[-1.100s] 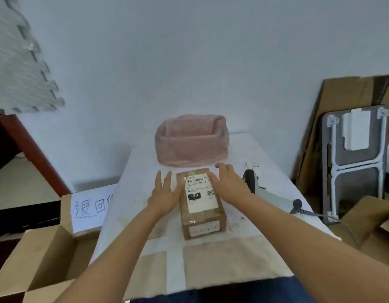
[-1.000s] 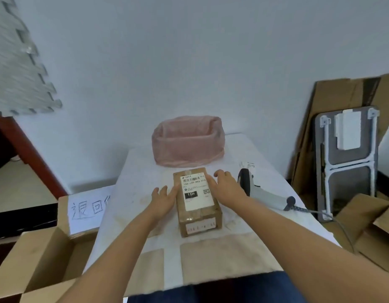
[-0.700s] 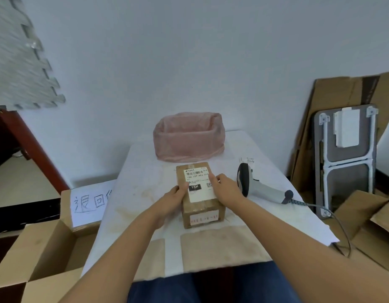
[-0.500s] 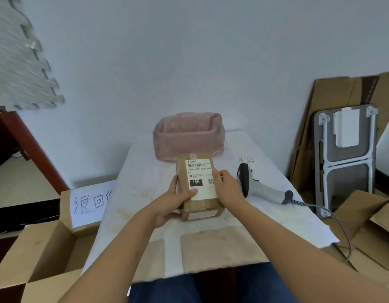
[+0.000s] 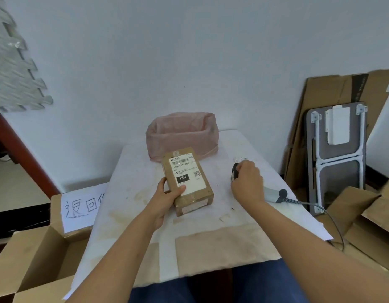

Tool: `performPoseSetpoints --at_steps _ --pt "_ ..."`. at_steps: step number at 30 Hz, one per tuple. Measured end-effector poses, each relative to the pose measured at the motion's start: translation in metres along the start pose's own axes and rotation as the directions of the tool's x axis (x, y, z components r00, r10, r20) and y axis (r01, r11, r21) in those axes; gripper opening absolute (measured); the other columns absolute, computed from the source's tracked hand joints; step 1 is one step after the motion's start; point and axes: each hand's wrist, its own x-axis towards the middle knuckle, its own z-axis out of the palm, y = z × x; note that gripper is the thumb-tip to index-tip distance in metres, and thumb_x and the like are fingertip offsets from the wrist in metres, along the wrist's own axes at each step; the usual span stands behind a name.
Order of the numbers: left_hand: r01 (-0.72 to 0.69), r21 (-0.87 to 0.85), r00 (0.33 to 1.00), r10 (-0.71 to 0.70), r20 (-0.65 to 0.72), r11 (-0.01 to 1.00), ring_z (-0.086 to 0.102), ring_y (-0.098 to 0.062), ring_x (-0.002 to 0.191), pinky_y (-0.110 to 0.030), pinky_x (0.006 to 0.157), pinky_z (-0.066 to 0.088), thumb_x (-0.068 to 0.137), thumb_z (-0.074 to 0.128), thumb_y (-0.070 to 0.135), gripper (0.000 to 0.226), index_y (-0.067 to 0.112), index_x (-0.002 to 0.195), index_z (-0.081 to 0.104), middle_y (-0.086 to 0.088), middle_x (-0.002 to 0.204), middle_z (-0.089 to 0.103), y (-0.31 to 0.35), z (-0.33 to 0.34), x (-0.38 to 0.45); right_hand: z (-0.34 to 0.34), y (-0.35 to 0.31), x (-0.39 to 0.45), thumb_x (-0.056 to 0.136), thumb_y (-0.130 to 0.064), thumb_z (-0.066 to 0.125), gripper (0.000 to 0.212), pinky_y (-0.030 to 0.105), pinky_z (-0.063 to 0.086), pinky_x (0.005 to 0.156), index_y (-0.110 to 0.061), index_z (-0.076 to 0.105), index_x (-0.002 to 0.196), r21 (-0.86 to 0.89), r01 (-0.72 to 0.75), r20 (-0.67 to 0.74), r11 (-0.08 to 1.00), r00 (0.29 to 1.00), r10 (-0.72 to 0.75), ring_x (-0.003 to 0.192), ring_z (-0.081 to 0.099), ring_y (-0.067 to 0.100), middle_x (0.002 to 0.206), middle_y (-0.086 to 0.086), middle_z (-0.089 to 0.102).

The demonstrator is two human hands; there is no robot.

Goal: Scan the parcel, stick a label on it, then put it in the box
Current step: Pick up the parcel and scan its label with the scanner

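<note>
An open cardboard box (image 5: 34, 259) sits left of the table (image 5: 132, 171). Near the table's middle, the left hand (image 5: 167, 199) keeps a closed grip on the parcel (image 5: 188, 180). Right of the parcel, the right hand (image 5: 247, 182) closes its grip on the scanner (image 5: 274, 193).

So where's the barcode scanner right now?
The scanner lies on the table's right side, under the right hand, right of the parcel.
</note>
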Motion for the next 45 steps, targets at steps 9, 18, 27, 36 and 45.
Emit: performPoseSetpoints --at_steps 9,18,27,36,45 --pt "-0.002 -0.003 1.0 0.002 -0.027 1.0 0.071 -0.02 0.099 -0.029 0.076 0.054 0.089 0.071 0.027 0.083 0.032 0.154 0.019 0.004 0.109 0.073 -0.003 0.004 -0.001 -0.015 0.045 0.005 0.089 -0.018 0.048 0.044 0.043 0.033 0.103 -0.008 0.039 0.13 -0.526 -0.053 0.324 0.849 0.91 0.258 0.127 0.043 0.032 0.135 0.012 0.048" --pt "0.013 -0.035 1.0 -0.013 -0.01 0.999 0.07 -0.017 0.101 -0.026 0.078 0.052 0.089 0.071 0.027 0.092 0.03 0.158 0.009 -0.004 0.126 0.067 -0.003 -0.001 -0.004 -0.015 0.035 -0.01 0.087 -0.035 0.051 0.045 0.035 0.039 0.073 -0.005 0.041 0.118 -0.372 -0.016 0.328 0.928 0.933 0.148 0.099 0.059 0.032 0.117 0.01 0.052" --pt "0.027 -0.032 1.0 -0.028 -0.01 0.999 0.071 -0.018 0.098 -0.028 0.079 0.053 0.088 0.073 0.029 0.095 0.032 0.157 0.008 -0.006 0.125 0.068 -0.001 -0.001 -0.001 -0.04 -0.034 0.012 0.084 -0.042 0.062 0.039 0.025 0.042 0.052 -0.008 0.055 0.102 0.365 -0.454 0.537 0.813 0.816 0.215 0.055 0.05 0.015 0.071 0.003 0.051" --pt "0.016 -0.075 1.0 -0.015 0.013 0.997 0.074 -0.022 0.095 -0.031 0.071 0.058 0.087 0.075 0.019 0.096 0.034 0.156 0.01 -0.004 0.118 0.071 -0.001 -0.002 0.003 -0.065 -0.069 -0.007 0.088 -0.013 0.066 0.009 0.021 0.05 0.052 -0.006 0.062 0.085 0.612 -0.545 0.661 0.573 0.75 0.006 0.051 0.054 0.013 0.065 0.006 0.059" --pt "-0.258 0.026 0.966 0.258 0.005 0.966 0.06 -0.014 0.12 -0.034 0.086 0.058 0.08 0.079 0.007 0.096 0.046 0.15 0.026 0.002 0.131 0.059 0.005 0.002 0.01 -0.041 -0.069 -0.041 0.081 -0.033 0.07 0.019 0.028 0.045 0.054 -0.016 0.065 0.088 0.654 -0.38 0.48 0.654 0.877 0.03 0.052 0.053 0.013 0.072 0.003 0.066"
